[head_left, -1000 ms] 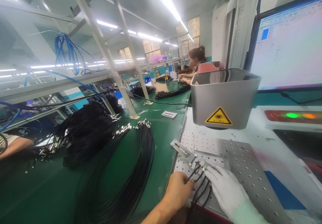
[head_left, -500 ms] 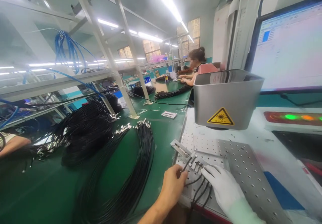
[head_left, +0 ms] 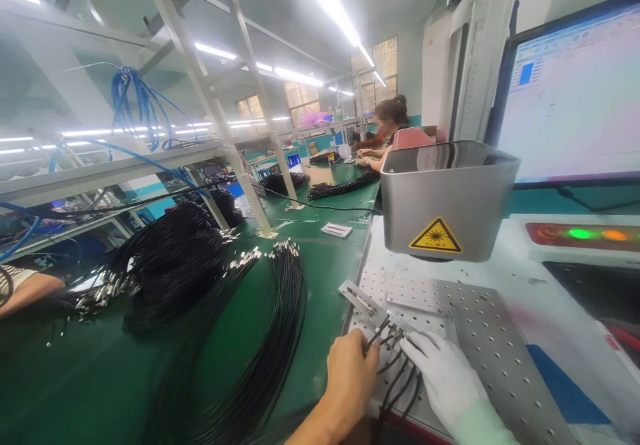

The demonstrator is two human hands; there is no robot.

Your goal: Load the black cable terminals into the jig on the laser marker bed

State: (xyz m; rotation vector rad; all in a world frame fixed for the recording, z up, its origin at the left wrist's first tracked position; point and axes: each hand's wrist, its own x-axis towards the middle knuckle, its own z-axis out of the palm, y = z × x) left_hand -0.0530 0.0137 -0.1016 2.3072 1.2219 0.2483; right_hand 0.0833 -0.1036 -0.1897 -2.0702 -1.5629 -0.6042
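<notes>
My bare left hand point(head_left: 351, 372) pinches a black cable point(head_left: 379, 330) near its end, at the small metal fixture point(head_left: 364, 304). My right hand point(head_left: 447, 375), in a white glove, has its fingertips closed on the metal connector ends point(head_left: 395, 333) at the fixture's near side. Several black cables point(head_left: 400, 382) run from there down between my hands and over the plate's front edge. My fingers partly cover the connectors, so their exact seating cannot be made out.
A grey laser head point(head_left: 445, 205) with a warning sticker hangs above the perforated plate point(head_left: 495, 345). Bundled black cables point(head_left: 287, 298) and a large coil point(head_left: 170, 265) lie on the green table point(head_left: 325, 285). A co-worker point(head_left: 393, 122) sits farther back; another person's arm point(head_left: 35, 292) shows at left.
My left hand has moved slightly right, bringing its cable closer to the connectors at the fixture. My right hand stays at the connector ends, with only a slight shift.
</notes>
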